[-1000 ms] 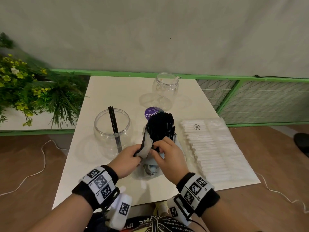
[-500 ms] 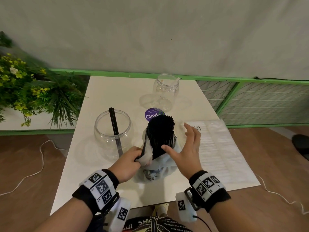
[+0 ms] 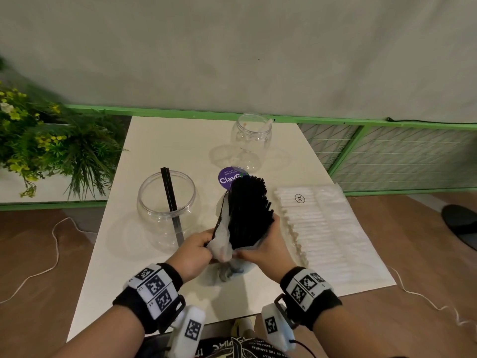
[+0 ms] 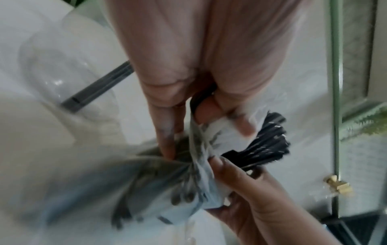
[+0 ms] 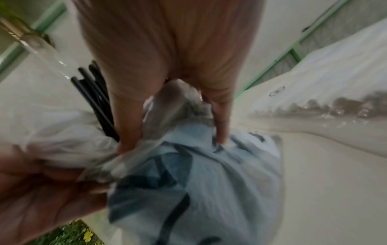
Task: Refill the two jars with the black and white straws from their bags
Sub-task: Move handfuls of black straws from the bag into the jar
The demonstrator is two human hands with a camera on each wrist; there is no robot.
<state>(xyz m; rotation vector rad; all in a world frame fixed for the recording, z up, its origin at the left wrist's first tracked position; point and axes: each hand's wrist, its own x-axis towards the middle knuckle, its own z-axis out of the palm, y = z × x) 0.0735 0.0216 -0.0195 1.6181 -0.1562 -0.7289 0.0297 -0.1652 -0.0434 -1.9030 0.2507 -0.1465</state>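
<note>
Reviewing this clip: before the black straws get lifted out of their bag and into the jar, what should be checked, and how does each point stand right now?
1. Right hand grips the bundle of black straws: ok.
2. Left hand pinches the bag so it can be pulled off: ok.
3. Straws fully free of the bag: not ok, their lower ends sit inside the bunched plastic.
4. Wide jar upright, mouth open, holding only two black straws: ok.
5. Path from bundle to wide jar free of obstacles: ok.
6. White straws' bag opened: cannot tell; it lies flat on the table.
</note>
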